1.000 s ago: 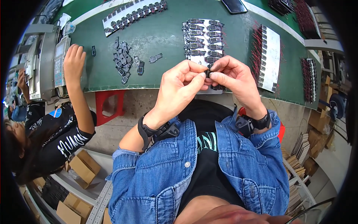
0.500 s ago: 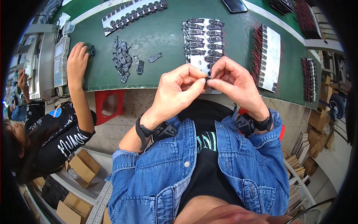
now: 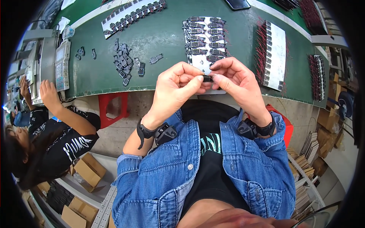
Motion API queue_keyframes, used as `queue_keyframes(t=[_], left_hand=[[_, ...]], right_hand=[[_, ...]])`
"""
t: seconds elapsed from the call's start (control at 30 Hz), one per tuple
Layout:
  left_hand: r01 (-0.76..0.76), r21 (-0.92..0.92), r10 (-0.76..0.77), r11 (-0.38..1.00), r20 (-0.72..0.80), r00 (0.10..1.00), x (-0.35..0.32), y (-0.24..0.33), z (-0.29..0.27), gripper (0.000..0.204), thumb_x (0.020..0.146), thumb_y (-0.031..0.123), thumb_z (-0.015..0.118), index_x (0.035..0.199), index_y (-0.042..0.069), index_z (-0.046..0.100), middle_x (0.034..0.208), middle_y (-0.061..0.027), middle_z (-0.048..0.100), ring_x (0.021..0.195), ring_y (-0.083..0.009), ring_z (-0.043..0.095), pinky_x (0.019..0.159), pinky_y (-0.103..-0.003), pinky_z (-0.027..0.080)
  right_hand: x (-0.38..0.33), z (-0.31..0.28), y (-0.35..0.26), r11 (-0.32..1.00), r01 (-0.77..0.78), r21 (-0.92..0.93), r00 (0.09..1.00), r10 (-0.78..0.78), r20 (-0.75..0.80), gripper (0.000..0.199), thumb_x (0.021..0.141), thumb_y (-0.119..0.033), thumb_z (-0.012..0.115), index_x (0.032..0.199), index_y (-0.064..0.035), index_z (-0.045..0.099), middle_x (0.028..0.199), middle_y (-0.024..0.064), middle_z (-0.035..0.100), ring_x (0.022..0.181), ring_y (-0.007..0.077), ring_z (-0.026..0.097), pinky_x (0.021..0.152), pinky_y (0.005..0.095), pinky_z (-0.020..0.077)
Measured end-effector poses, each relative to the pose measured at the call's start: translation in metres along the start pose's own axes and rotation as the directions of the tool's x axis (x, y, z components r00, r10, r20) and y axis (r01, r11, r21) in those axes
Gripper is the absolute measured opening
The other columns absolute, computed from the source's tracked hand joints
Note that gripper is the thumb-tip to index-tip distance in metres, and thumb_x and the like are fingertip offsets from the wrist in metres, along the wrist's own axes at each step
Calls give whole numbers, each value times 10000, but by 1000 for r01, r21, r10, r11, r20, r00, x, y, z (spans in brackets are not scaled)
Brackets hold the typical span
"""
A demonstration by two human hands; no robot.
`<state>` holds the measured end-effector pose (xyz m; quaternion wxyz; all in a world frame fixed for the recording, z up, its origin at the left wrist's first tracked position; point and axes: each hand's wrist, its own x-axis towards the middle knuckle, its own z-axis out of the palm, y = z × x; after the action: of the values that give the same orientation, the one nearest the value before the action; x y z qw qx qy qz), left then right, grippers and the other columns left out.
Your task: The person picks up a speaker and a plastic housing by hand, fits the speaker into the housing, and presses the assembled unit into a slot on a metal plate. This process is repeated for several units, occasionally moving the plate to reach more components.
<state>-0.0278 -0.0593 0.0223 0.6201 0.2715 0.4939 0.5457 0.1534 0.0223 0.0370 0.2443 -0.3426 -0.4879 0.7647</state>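
So both hands are up in front of the chest, pinching the same tiny part between them. The left hand (image 3: pixel 175 88) is curled in, thumb and forefinger closed on one end of a small black component (image 3: pixel 207 78), and the right hand (image 3: pixel 236 80) has its fingertips clamped on the other end. The piece sits right between the two thumbs, held just above the near edge of the green table (image 3: pixel 167 41) — too small to make out any detail on it.

Directly behind the hands there's a pale sheet (image 3: pixel 205 38) lying on the table with rows of the same sort of dark parts laid out on it. Off to the left of that is a loose pile of small black parts (image 3: pixel 123 60), with a few strays near it. To the right, a white tray (image 3: pixel 274 55) holds pieces with red wires sticking out the side, and another strip of parts (image 3: pixel 131 15) lies along the far left of the table.

Both wrists have black straps — worn with rolled denim sleeves. At the left edge a co-worker's hand (image 3: pixel 49 94) rests near a grey machine (image 3: pixel 61 64). A red stool (image 3: pixel 112 108) stands under the table.
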Motion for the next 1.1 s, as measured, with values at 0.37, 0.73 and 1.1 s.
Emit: queue_keyframes(t=[0.37, 0.73, 1.1], left_hand=[[-25, 371, 85, 928, -146, 986, 7, -7, -4, 109, 902, 72, 662, 910, -20, 604, 803, -53, 701, 767, -73, 666, 633, -239, 552], [0, 555, 140, 832, -209, 968, 44, -14, -19, 173, 875, 144, 687, 887, -7, 603, 748, -45, 678, 666, -80, 605, 635, -269, 503], [-154, 716, 487, 681, -285, 826, 26, -3, -32, 116, 891, 127, 694, 930, 21, 669, 750, -60, 672, 646, -134, 610, 647, -288, 504]], right_hand=[[-28, -8, -21, 693, 207, -690, 944, -328, -46, 425, 889, 12, 642, 1304, -43, 572, 1095, 78, 656, 1025, 139, 614, 919, 282, 489], [-86, -110, -24, 329, -191, -925, 840, -432, -327, 248, 922, -24, 634, 1165, -1, 676, 1130, 87, 644, 1037, 189, 626, 894, 286, 491], [-91, -126, -20, 374, -186, -909, 843, -415, -343, 170, 928, -28, 637, 1090, 24, 645, 1054, 74, 635, 965, 147, 617, 859, 281, 500]])
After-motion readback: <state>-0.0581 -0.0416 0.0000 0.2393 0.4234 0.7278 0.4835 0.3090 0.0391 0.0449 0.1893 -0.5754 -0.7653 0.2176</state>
